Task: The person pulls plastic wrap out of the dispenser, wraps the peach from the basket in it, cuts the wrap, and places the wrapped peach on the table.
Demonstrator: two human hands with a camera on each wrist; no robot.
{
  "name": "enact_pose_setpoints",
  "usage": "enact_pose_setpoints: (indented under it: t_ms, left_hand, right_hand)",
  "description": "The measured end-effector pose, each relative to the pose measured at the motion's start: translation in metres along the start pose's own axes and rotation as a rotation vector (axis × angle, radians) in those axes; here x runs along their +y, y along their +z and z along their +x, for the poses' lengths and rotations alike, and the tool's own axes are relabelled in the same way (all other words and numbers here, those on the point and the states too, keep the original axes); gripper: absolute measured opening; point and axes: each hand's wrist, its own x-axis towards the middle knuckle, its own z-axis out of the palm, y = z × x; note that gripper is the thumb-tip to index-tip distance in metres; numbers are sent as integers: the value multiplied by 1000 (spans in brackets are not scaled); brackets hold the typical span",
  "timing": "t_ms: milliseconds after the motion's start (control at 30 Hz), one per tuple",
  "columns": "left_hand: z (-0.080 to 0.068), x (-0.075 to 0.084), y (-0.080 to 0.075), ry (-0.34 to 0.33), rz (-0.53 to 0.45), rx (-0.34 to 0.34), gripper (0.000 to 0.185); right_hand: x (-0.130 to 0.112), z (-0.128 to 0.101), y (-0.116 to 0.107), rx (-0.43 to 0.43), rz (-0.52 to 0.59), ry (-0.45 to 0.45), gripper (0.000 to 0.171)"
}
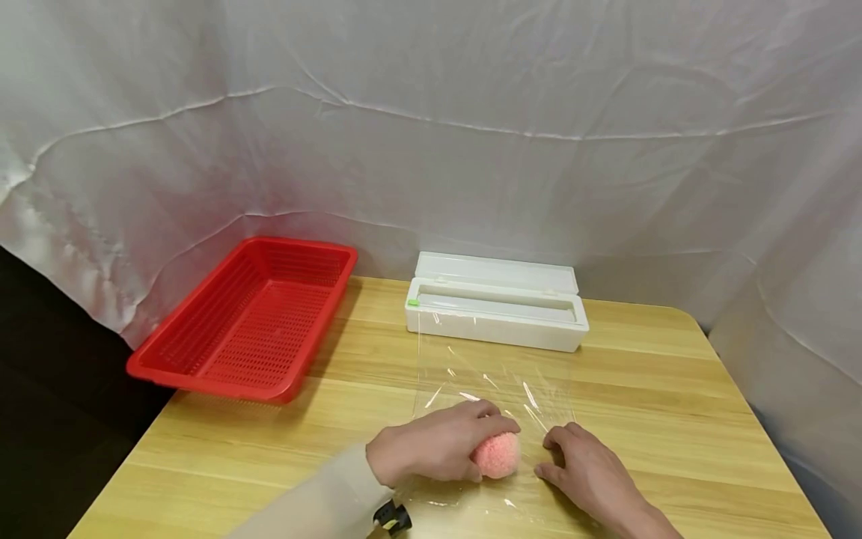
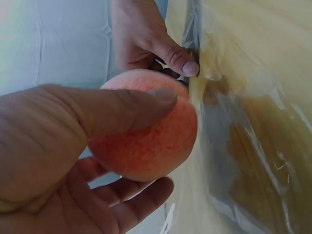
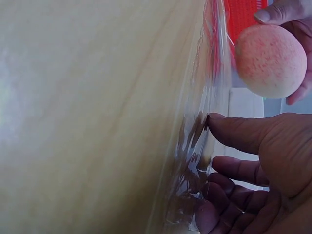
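A peach (image 1: 497,455), pink and round, is in my left hand (image 1: 444,443), the thumb on one side and the fingers on the other. In the left wrist view the peach (image 2: 146,126) sits above clear plastic wrap (image 2: 248,161). The wrap (image 1: 465,374) runs wrinkled across the table from a white dispenser box (image 1: 498,333). At the wrap's right edge, my right hand (image 1: 592,475) touches the film with bent fingers and thumb. The right wrist view shows a gap between that thumb (image 3: 239,131) and the index finger (image 3: 239,169).
A red slotted basket (image 1: 306,359) stands at the table's left side, jutting past its edge. The dispenser's lid (image 1: 498,271) is raised at the back, with a green piece (image 1: 413,302) at the box's left end. Grey cloth (image 1: 471,150) hangs behind the wooden table (image 1: 673,389).
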Motion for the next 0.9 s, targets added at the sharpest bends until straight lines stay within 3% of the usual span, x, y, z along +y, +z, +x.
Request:
enact_pose_setpoints:
  t_ms: [133,633,900]
  left_hand:
    - [4,0,6,-8,-21,-36,81]
    - [3,-1,14,-24,50,-29,82]
    - [4,-1,20,-53,36,-21,88]
  right_hand:
    - [1,0,0,-9,3,11,31]
    - [1,2,1,-9,13,4,31]
    - [1,1,2,-5,4,-6,31]
